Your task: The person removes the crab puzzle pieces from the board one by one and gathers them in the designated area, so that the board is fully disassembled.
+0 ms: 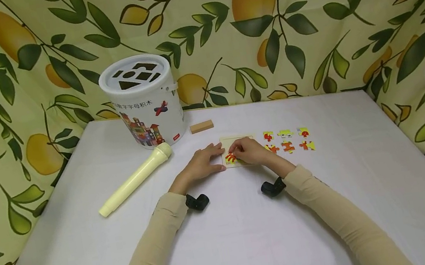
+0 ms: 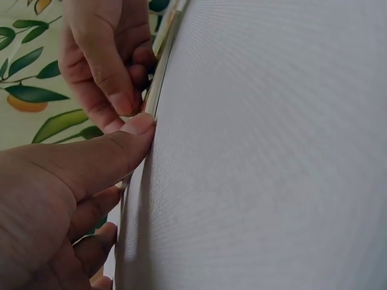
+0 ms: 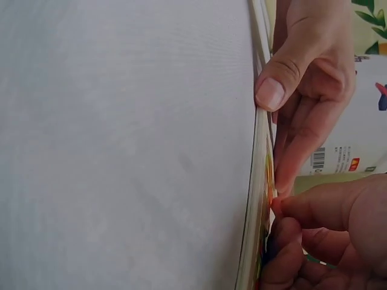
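Observation:
A shallow wooden puzzle board [image 1: 226, 145] lies flat on the table, with red and yellow picture pieces [image 1: 230, 158] at its near left corner. My left hand [image 1: 202, 162] rests against the board's left side, fingers spread; its thumb [image 2: 138, 125] presses at the near edge. Over the board, my right hand [image 1: 252, 150] pinches a small red puzzle piece [image 3: 277, 206] between thumb and fingertips, low at the board's surface. The fingers cover most of that piece, and the hand hides the board's right part.
Several loose puzzle pieces [image 1: 288, 147] lie in two rows right of the board. Behind and left are a wooden block [image 1: 201, 126], a cream microphone-shaped stick [image 1: 136, 179] and a white bucket [image 1: 149, 110] with shaped holes in its lid. A patterned curtain [image 1: 202, 73] backs the table.

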{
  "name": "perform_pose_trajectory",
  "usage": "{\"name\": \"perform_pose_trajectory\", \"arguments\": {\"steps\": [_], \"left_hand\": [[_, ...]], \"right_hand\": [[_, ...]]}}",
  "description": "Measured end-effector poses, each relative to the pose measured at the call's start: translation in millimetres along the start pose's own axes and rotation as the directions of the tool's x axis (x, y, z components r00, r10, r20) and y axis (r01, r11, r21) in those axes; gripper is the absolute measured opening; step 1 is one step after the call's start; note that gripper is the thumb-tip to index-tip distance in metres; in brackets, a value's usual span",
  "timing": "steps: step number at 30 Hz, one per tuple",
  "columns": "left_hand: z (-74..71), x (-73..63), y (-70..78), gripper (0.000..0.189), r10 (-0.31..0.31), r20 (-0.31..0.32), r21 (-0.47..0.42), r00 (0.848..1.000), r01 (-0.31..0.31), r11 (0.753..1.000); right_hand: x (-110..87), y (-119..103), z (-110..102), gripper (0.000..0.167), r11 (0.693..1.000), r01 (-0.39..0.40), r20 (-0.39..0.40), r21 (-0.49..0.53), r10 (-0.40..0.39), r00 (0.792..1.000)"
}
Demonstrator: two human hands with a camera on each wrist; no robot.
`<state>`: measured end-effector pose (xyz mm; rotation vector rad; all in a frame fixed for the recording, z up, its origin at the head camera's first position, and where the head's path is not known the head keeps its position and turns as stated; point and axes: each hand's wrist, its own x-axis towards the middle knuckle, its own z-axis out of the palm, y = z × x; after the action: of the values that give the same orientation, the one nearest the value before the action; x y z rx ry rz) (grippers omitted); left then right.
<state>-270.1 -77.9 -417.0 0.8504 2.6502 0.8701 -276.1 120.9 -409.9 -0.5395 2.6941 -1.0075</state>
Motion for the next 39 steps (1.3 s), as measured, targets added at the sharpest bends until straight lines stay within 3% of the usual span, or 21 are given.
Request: {"name": "perform_pose_trajectory", "arguments": {"steps": [12, 19, 24, 30, 39], "left_hand": [[0.3, 0.6, 0.1, 0.056, 0.001, 0.001, 0.017, 1.000, -0.001, 1.000], [1.7, 0.2, 0.1, 0.056, -0.001, 0.018, 0.017, 1.000, 0.000, 1.000], [2.4, 0.7, 0.1, 0.056, -0.004, 0.023, 0.019, 1.000, 0.004, 1.000], [1.9, 0.7, 0.6, 0.057, -0.019, 0.029, 0.019, 0.999, 0.019, 1.000], [-1.4, -2.1, 1.6, 0.057, -0.018, 0.026, 0.018, 1.000, 0.017, 1.000]], "right_hand": [[-2.5, -1, 3, 0.015, 0.995, -0.040, -0.089, 0.089, 0.048, 0.995], [-8.3, 1, -1, 0.014, 0.995, -0.004, -0.081, 0.097, 0.012, 0.997], [-12.2, 4, -5, 0.011, 0.983, 0.009, -0.114, 0.183, 0.012, 0.993], [-23.0, 13, -19, 0.014, 0.963, -0.035, -0.182, 0.269, 0.086, 0.980], [-58.7, 40, -49, 0.024, 0.939, -0.163, -0.189, 0.302, 0.226, 0.956]]}}
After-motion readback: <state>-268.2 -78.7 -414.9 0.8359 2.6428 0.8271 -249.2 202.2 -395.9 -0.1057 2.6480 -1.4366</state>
